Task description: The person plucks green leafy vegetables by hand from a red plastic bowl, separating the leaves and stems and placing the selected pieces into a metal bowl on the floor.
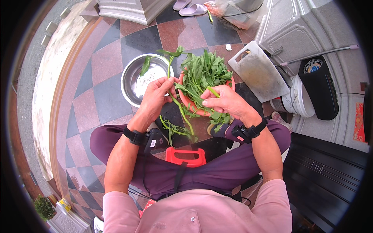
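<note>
My left hand (161, 93) grips a long green stem (183, 113) that looks like water spinach. Its leafy tip rises over the stainless steel basin (126, 90), and its lower end hangs towards the floor. Pinched in my right hand (228, 99) is a short piece of green stem (213, 92). That hand is over the near right side of an orange plastic basin (189, 104), heaped with leafy greens (205, 70). A leaf (145, 66) shows at the steel basin's upper part. Loose trimmed sprigs (172, 127) lie on the tiles between my feet.
To the right, a worn cutting board (259, 74) leans near a white bucket (300, 96) and a black speaker (319, 87). A red plastic handle (185, 157) is between my legs. Slippers (193, 10) and a plastic bag (244, 13) lie at the far side.
</note>
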Demonstrator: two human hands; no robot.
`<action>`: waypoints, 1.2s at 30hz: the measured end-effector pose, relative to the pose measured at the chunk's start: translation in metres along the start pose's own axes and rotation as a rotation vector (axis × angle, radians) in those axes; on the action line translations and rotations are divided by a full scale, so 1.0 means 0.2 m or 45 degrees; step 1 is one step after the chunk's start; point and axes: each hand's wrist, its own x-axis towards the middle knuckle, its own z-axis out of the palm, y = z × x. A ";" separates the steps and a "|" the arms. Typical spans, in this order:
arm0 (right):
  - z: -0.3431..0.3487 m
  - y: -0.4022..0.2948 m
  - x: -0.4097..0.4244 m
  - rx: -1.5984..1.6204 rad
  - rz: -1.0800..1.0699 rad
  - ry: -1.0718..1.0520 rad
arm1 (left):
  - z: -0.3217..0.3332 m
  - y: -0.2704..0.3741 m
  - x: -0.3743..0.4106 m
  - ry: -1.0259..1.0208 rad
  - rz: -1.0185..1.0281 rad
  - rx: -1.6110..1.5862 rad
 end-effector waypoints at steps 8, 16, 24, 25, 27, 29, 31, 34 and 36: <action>-0.06 0.03 0.00 0.172 -0.045 0.088 | 0.00 0.04 -0.01 0.034 -0.012 -0.053; -0.10 0.04 0.00 0.339 -0.055 0.186 | -0.03 0.05 -0.01 -0.037 -0.030 -0.127; -0.10 0.04 0.02 -0.009 -0.070 0.297 | 0.00 0.07 -0.02 -0.059 0.001 -0.159; -0.09 0.03 0.02 -0.091 -0.053 0.300 | 0.00 0.07 -0.03 -0.065 0.020 -0.168; -0.08 0.03 0.03 -0.257 -0.085 0.295 | 0.00 0.06 -0.03 -0.085 0.023 -0.190; -0.07 0.08 0.06 -0.423 -0.184 0.278 | 0.00 0.07 -0.02 -0.106 0.036 -0.196; -0.09 0.13 0.08 -0.679 -0.225 0.350 | -0.01 0.05 -0.01 -0.126 0.044 -0.174; -0.06 0.10 0.08 -0.967 -0.225 0.500 | -0.03 0.02 0.00 -0.149 0.026 -0.148; -0.03 0.10 0.08 -1.040 -0.343 0.671 | -0.02 0.03 -0.02 -0.167 -0.002 -0.114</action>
